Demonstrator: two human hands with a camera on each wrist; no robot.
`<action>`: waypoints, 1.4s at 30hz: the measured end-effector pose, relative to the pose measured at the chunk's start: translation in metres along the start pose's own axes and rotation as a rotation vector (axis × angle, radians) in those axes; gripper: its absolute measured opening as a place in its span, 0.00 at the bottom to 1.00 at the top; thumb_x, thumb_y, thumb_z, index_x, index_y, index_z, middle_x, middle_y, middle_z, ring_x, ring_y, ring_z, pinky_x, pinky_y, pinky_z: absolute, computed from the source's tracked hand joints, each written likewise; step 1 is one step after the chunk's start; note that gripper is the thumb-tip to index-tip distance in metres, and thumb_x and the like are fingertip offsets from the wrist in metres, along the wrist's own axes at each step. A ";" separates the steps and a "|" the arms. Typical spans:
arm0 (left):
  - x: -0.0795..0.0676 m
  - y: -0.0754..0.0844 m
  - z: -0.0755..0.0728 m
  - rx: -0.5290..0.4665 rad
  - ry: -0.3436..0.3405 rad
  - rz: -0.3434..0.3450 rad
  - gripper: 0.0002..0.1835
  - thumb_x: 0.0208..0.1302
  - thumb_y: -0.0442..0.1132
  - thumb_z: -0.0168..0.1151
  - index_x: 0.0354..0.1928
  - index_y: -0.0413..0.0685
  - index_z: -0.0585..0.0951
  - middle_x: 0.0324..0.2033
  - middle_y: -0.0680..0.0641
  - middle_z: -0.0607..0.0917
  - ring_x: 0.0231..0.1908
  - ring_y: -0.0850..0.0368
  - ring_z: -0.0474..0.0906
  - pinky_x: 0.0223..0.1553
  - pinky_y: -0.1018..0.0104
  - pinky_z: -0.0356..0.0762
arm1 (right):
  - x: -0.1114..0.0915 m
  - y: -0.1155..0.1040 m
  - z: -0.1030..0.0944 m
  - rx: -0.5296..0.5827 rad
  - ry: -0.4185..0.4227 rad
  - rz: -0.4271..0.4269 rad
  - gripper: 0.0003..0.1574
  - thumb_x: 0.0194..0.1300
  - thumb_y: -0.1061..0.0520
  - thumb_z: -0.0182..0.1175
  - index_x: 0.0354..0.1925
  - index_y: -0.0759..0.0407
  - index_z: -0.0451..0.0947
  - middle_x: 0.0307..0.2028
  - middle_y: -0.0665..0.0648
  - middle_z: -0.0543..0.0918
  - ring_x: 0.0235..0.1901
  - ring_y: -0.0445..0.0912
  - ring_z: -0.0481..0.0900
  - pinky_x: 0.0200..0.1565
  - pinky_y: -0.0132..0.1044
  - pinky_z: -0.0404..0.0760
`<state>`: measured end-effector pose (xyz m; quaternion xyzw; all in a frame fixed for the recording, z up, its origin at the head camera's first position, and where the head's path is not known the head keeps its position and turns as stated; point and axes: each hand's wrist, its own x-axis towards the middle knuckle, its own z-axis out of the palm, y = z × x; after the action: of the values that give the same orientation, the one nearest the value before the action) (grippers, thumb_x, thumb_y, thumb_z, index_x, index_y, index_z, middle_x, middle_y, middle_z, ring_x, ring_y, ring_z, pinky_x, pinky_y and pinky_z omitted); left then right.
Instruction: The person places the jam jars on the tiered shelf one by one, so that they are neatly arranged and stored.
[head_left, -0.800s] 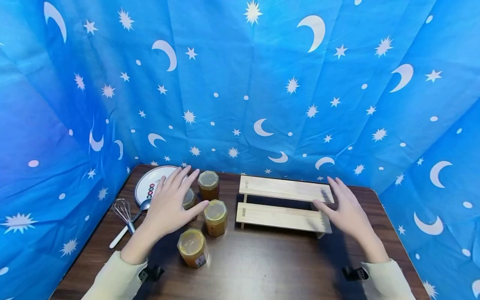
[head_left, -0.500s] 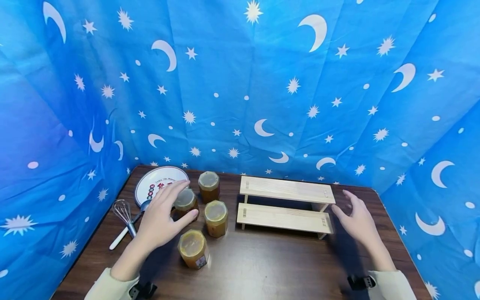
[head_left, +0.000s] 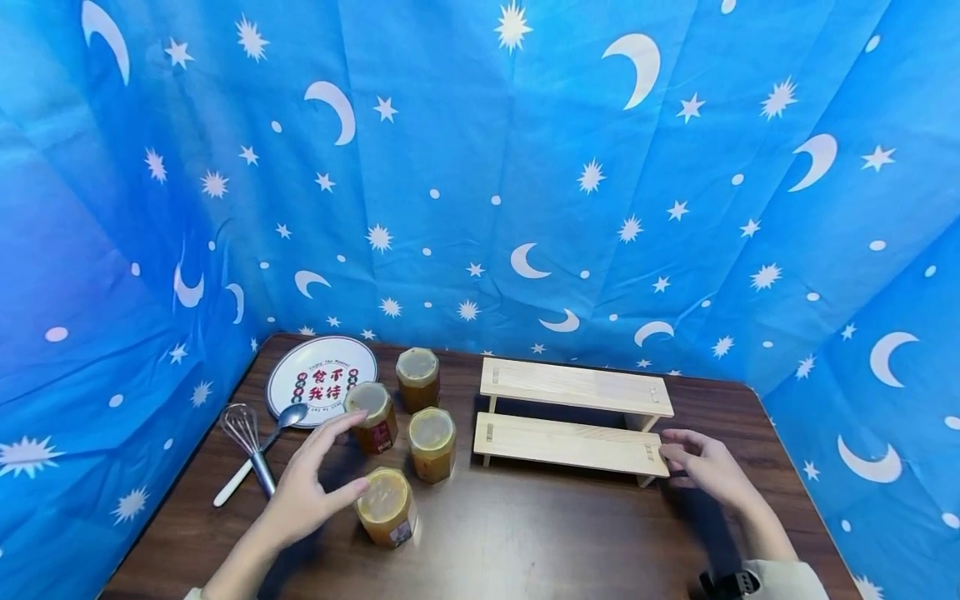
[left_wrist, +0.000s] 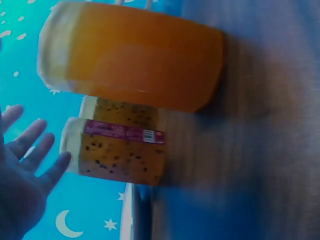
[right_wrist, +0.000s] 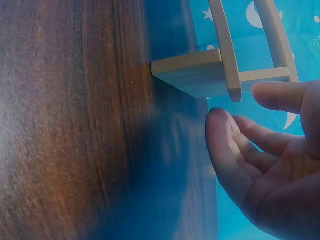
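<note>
My left hand, spread and empty, is beside the nearest jar, on the left; I'd grip its body squarely. Slightly farther, my right hand, loosely bent, empty, nears the right end of the wooden rack, best steadied lightly.

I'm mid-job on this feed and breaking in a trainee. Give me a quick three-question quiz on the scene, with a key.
1. Count: how many lidded jars stand on the table?

2. Multiple choice: which of these is nearest the right hand?
A) the plate
B) the lower wooden shelf
C) the whisk

3. True or false: the left hand is gripping the spoon.

Key:
1. Four.
2. B; the fingers are by its right end in the head view.
3. False; that hand is beside the jars and holds nothing.
</note>
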<state>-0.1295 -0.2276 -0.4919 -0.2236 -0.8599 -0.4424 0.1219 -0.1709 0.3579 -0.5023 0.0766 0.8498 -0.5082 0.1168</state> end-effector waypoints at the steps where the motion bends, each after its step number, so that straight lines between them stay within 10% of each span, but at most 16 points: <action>1: -0.003 -0.002 0.001 -0.020 0.014 0.022 0.45 0.58 0.39 0.79 0.76 0.52 0.68 0.72 0.47 0.72 0.71 0.50 0.66 0.70 0.68 0.60 | 0.000 0.001 0.000 0.009 -0.005 0.002 0.35 0.79 0.56 0.56 0.70 0.80 0.61 0.56 0.76 0.78 0.44 0.52 0.84 0.43 0.51 0.88; 6: -0.016 -0.011 0.011 -0.136 0.004 0.048 0.47 0.53 0.36 0.81 0.75 0.48 0.68 0.70 0.47 0.74 0.70 0.53 0.68 0.69 0.75 0.57 | -0.001 0.001 0.003 0.026 -0.017 0.016 0.34 0.79 0.59 0.55 0.70 0.82 0.60 0.56 0.75 0.77 0.45 0.51 0.84 0.44 0.50 0.88; 16: -0.032 -0.031 0.031 -0.340 -0.109 -0.036 0.55 0.47 0.38 0.87 0.76 0.45 0.65 0.69 0.39 0.74 0.66 0.44 0.72 0.62 0.60 0.77 | 0.001 0.002 0.006 0.088 -0.032 0.040 0.37 0.77 0.59 0.58 0.71 0.81 0.59 0.52 0.69 0.81 0.42 0.49 0.83 0.43 0.46 0.89; 42: -0.040 -0.037 0.044 -0.369 -0.184 -0.142 0.46 0.44 0.45 0.88 0.67 0.56 0.74 0.57 0.51 0.83 0.57 0.54 0.80 0.56 0.66 0.80 | 0.004 0.002 0.002 0.160 -0.096 0.045 0.40 0.75 0.60 0.60 0.72 0.81 0.55 0.50 0.65 0.79 0.42 0.46 0.82 0.44 0.43 0.88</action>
<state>-0.1135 -0.2217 -0.5594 -0.2204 -0.7855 -0.5774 -0.0317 -0.1737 0.3574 -0.5057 0.0801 0.7979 -0.5749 0.1623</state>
